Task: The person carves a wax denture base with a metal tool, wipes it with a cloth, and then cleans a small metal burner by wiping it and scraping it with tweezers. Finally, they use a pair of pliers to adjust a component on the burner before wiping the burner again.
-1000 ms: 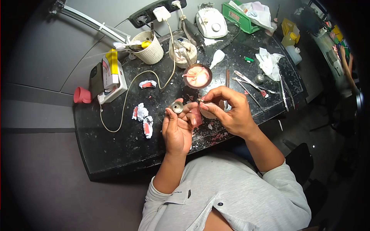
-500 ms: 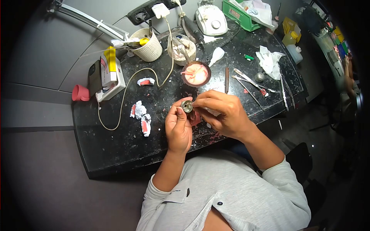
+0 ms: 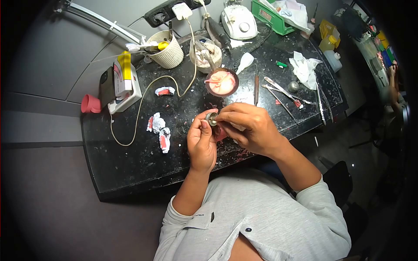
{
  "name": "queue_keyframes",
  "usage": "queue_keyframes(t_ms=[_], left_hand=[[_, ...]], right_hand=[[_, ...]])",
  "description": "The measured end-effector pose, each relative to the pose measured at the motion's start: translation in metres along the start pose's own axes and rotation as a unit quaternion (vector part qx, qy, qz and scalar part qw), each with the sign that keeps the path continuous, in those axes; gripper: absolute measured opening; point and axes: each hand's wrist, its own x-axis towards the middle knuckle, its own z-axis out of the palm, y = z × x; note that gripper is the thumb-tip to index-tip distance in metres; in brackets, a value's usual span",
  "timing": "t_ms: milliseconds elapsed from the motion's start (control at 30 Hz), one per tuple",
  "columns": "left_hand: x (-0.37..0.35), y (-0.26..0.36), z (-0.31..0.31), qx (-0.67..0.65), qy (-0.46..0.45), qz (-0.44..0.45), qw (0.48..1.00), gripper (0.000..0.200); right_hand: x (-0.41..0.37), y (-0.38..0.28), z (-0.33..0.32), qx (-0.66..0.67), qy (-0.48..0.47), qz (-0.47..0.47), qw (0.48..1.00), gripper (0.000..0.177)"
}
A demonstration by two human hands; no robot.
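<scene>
A small round metal cap [image 3: 211, 117], hollow side facing up, is pinched between the thumb and fingers of my left hand [image 3: 202, 143] over the front of the bench. My right hand [image 3: 250, 126] is closed, with thumb and index fingertips at the cap's opening. What those fingertips grip, if anything, is hidden. Beneath my hands a pinkish thing [image 3: 221, 133] shows only in part. Just beyond them stands a dark round pan [image 3: 236, 87] with a handle, holding pink wax-like material [image 3: 221, 81].
White-and-pink moulded pieces [image 3: 164, 91] lie at left, near a cable [image 3: 140, 114]. At right are metal hand tools [image 3: 281, 89], a metal ball [image 3: 293, 87] and crumpled tissue [image 3: 304, 69]. Behind stand a woven cup [image 3: 167, 56], a handpiece [image 3: 217, 32] and a green bin [image 3: 271, 17].
The cap has tipped slightly in my left hand, and my right fingertips have shifted a little left, further over its opening. The bench things look the same.
</scene>
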Motion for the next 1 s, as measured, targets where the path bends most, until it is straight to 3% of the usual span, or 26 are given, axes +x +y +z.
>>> queue_keyframes(t_ms=[133, 367, 633, 1000], left_hand=[[0.001, -0.002, -0.010, 0.011, -0.047, 0.003, 0.999, 0.040], [0.000, -0.003, -0.008, 0.017, -0.038, 0.010, 0.999, 0.041], [0.000, 0.003, 0.004, -0.003, 0.004, -0.011, 1.000, 0.038], [0.001, -0.001, 0.001, 0.021, -0.010, 0.004, 1.000, 0.038]], right_hand=[[0.000, 0.003, 0.004, 0.001, 0.024, -0.008, 1.000, 0.018], [0.001, 0.001, 0.007, 0.002, 0.054, 0.008, 0.998, 0.017], [0.000, 0.001, 0.004, -0.007, 0.025, -0.002, 1.000, 0.023], [0.001, -0.003, 0.001, -0.023, 0.003, 0.003, 1.000, 0.029]])
